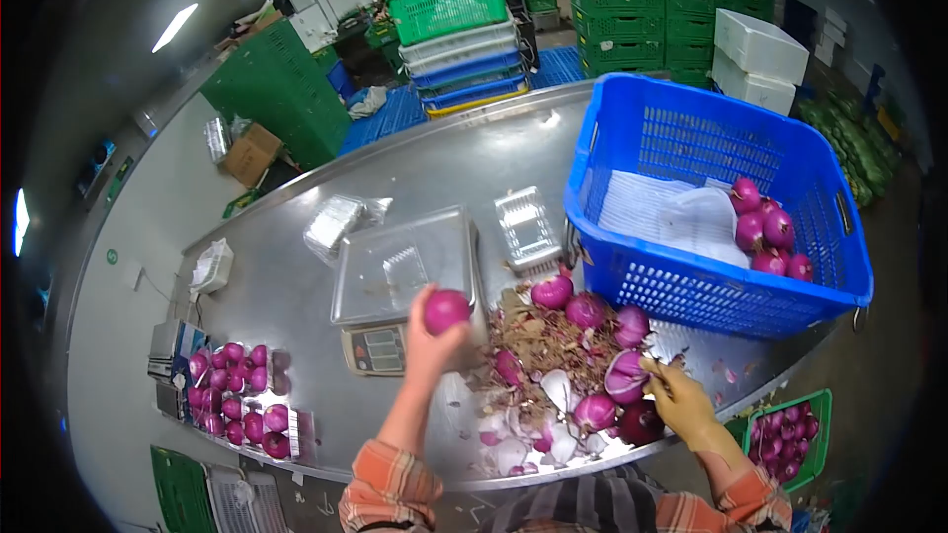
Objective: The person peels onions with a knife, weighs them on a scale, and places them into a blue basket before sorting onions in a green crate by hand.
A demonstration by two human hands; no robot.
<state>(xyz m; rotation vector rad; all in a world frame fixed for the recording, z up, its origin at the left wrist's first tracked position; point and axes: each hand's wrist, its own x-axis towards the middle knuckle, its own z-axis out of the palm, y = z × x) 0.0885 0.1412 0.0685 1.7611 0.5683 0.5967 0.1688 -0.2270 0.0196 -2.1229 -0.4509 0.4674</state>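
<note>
My left hand [439, 326] is wrapped round a red onion [447, 311], held just over the front right of a weighing scale [373, 350]. On the right, my gloved right hand [677, 401] has its fingers together against a partly peeled onion [626, 377] at the edge of a pile of skins [553, 336]. Several more onions lie round the pile, among them one [594, 413] near the table's front edge. Clear plastic trays [403, 266] rest on the scale's steel plate.
A blue crate [721, 286] with onions stands on the steel table [267, 286] at right. Clear packs of onions [237, 400] lie at left. Stacked clear trays [528, 227] sit behind the pile. A green crate of onions [825, 454] is below the right edge.
</note>
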